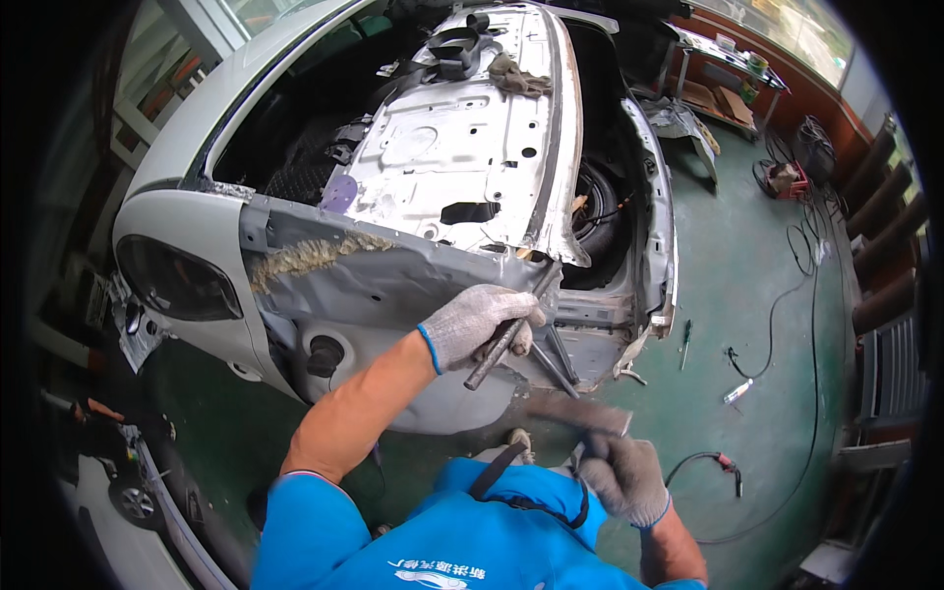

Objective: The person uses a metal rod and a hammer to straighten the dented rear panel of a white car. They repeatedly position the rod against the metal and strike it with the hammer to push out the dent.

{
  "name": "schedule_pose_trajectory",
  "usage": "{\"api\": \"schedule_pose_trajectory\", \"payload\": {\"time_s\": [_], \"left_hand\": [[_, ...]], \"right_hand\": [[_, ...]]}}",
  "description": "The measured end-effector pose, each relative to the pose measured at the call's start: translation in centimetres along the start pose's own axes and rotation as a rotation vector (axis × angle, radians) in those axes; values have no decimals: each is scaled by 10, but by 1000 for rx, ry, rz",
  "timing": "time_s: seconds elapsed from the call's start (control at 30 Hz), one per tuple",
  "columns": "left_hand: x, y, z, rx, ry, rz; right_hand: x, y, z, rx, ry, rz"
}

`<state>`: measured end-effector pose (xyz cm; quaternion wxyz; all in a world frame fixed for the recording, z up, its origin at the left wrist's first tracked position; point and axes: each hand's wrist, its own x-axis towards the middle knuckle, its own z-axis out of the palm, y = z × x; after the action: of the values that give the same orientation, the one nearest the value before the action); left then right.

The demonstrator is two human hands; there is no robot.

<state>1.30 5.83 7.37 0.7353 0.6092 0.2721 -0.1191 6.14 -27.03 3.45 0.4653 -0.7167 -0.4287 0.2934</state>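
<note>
My left hand (474, 324), in a pale knit glove with a blue cuff, is closed round a dark metal bar (489, 362). The bar slants up to the rear corner of a stripped car body (393, 285), where its upper end meets or overlaps the panel edge; contact is hard to tell. My right hand (627, 479), in a greyer glove, grips a hammer (590, 415) by its handle. The hammer head is smeared by motion, below and to the right of the bar and apart from it. Another grey strut (556, 362) shows beside the bar.
A dark wheel (595, 211) lies inside the car's rear well. Gloves (518, 79) and black straps (457, 49) rest on the white panel. On the green floor are a screwdriver (686, 344), a welding torch (730, 467), cables and a white-tipped tool (737, 391). A workbench (728, 59) stands far right.
</note>
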Motion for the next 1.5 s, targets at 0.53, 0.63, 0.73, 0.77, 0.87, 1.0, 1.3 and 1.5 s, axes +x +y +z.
{"api": "schedule_pose_trajectory", "payload": {"time_s": [0.53, 0.63, 0.73, 0.77, 0.87, 1.0, 1.3, 1.5], "left_hand": [[4, -8, -3, -29, -7, 36], [2, -10, -2, -29, 2, 25], [2, -15, 3, -46, 11, 33], [3, -18, 5, -67, -8, 53], [3, -26, 8, -87, 8, 53], [8, -42, 14, -43, 2, 120], [11, -56, 25, -48, 26, 193], [15, -60, 30, -94, 59, 194]], "right_hand": [[70, -55, 33, -175, -210, -162], [56, -62, 38, -418, -373, -242], [47, -65, 43, -220, -397, -558], [49, -59, 40, -264, -429, -500], [66, -33, 37, -298, -274, -158], [56, -15, 36, -109, -144, -126], [57, 1, 21, -527, -361, -181], [39, -4, 28, -344, -315, -365]]}}
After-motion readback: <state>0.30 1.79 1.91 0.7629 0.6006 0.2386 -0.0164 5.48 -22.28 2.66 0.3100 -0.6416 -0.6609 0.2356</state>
